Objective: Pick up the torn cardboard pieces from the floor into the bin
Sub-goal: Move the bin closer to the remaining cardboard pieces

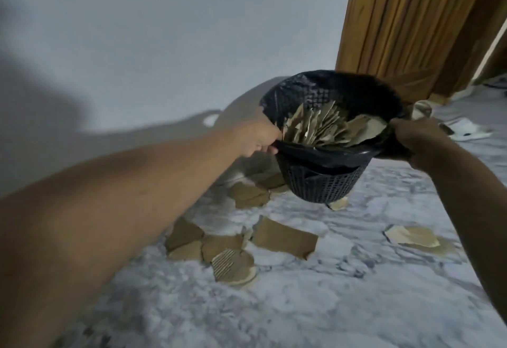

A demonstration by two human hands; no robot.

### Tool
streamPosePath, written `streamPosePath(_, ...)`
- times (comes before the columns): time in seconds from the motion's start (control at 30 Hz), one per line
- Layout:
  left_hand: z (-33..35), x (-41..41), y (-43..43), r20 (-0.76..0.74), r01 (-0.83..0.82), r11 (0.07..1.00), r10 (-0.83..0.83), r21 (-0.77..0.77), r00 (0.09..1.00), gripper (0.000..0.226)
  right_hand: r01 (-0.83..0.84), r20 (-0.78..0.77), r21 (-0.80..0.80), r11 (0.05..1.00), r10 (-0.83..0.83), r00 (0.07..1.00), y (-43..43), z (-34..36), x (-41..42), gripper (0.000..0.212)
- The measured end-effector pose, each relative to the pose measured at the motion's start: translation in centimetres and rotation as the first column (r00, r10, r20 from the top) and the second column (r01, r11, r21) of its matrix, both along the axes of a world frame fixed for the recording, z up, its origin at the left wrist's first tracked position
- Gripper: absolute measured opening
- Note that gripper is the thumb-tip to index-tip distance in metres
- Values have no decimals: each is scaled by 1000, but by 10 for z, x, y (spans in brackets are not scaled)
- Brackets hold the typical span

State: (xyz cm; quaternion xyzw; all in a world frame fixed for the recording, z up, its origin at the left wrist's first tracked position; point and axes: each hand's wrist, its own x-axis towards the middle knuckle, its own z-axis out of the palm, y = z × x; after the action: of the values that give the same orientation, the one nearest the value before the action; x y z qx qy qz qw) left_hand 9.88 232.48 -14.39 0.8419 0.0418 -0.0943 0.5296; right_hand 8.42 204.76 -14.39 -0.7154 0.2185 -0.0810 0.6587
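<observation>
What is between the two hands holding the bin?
In the head view, the black mesh plastic bin hangs between the left hand and right hand, holding brown torn cardboard pieces.

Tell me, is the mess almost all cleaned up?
Not yet. Done: a bunch of torn pieces already sit inside the black bin. In hand: the left hand and right hand grip the bin's rim on opposite sides, holding it above the floor. Left: plenty of cardboard pieces still lie on the floor, below and around the bin.
</observation>
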Motion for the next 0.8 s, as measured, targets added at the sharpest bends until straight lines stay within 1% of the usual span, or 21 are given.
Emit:
streamPosePath(0.07,-17,22,-36,70,-18,998,22,-66,997,42,75,59,36,997,-77,995,-27,-18,11,9)
streamPosePath(0.1,-29,33,-50,86,-21,996,28,-81,996,46,95,76,54,994,-99,992,-38,-31,17,9)
streamPosePath(0.17,-58,53,-73,72,-11,997,17,-82,997,25,143,82,83,986,-150,985,-53,-61,27,12)
streamPosePath(0.27,-93,80,-96,9,22,992,-21,-126,1000,30,223,55,161,962,-234,971,-69,-105,39,18)
streamPosePath(0.33,-109,95,-107,-12,59,985,-62,-161,998,24,257,31,213,943,-269,963,-78,-125,50,22)
streamPosePath(0.37,-118,103,-113,-27,77,984,-82,-162,996,38,258,23,232,938,-271,962,-82,-131,55,22)
streamPosePath(0.4,-125,110,-118,-32,100,983,-106,-151,994,52,252,13,248,935,-263,965,-85,-134,61,22)
streamPosePath(0.43,-129,115,-122,-19,139,984,-142,-115,990,59,245,0,255,935,-253,967,-87,-135,67,21)
streamPosePath(0.53,-136,132,-132,60,231,973,-232,22,971,60,200,-69,216,956,-190,979,-93,-126,91,24)
streamPosePath(0.57,-136,139,-133,80,250,966,-254,62,964,63,182,-94,200,963,-166,982,-94,-121,102,26)
streamPosePath(0.7,-136,169,-143,131,314,925,-345,213,929,80,160,-139,154,975,-139,980,-93,-101,146,19)
streamPosePath(0.77,-134,182,-145,137,383,895,-419,229,898,84,169,-151,183,969,-142,978,-88,-94,164,29)
streamPosePath(0.8,-132,187,-146,137,419,884,-450,209,882,84,191,-159,173,966,-164,973,-83,-91,170,33)
